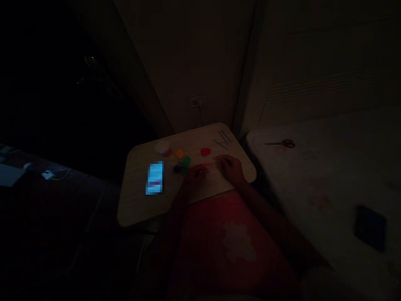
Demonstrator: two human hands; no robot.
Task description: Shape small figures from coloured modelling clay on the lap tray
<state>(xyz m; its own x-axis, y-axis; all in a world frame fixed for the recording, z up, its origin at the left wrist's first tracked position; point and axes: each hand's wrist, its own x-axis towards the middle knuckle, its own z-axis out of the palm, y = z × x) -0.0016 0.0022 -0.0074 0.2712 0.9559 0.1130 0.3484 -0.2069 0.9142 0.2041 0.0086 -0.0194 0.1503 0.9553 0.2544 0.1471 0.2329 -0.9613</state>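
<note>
The light is very dim. On the small wooden table, a thin red strip lies between my two hands. My left hand is curled low on the table beside the strip; a bit of red shows at its fingertips, too dark to make out. To the right of the strip is my right hand, its fingers bent but apart, with nothing visible in them. Just beyond sits a bright red lump, like modelling clay. Green pieces, a dark piece and an orange lump are left of my left hand.
A lit phone lies on the table's left, below a pale round container. Several thin sticks are at the far right corner. Red-handled scissors and a dark flat object rest on the pale surface at right.
</note>
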